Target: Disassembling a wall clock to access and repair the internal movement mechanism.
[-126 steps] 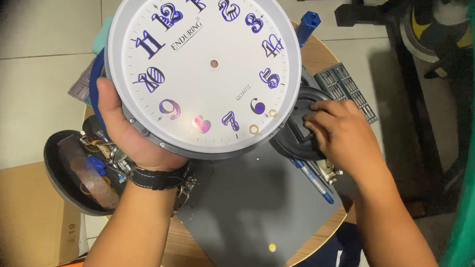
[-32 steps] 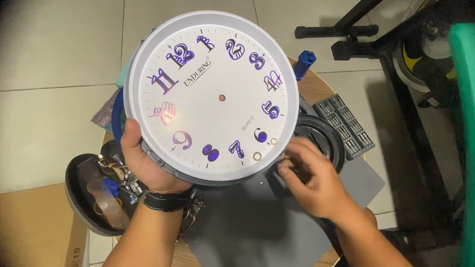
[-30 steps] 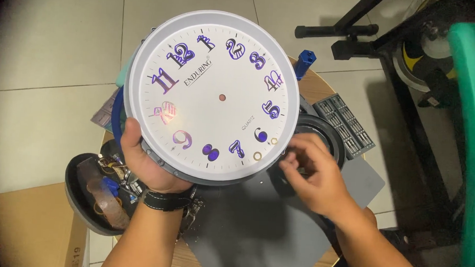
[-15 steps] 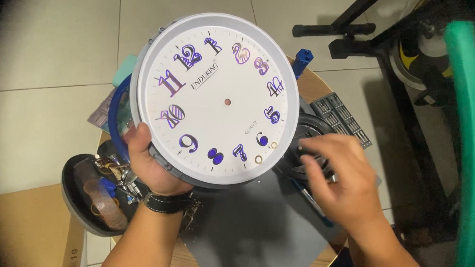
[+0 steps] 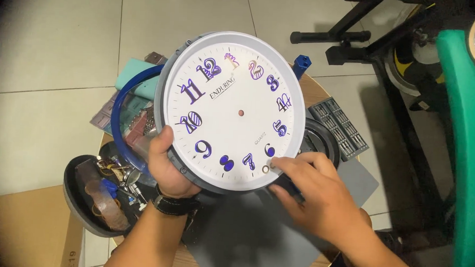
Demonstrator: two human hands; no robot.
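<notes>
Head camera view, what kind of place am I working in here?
Likely a small home repair bench, probably for clocks. A handless clock face is held over a grey work mat, with a screwdriver bit set and a bowl of small parts nearby.

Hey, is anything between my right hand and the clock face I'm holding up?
Nothing visible. The right hand is already at the lower edge of the white clock face, its fingertips touching the rim near the bottom numerals. The left hand grips the opposite lower edge.
</notes>
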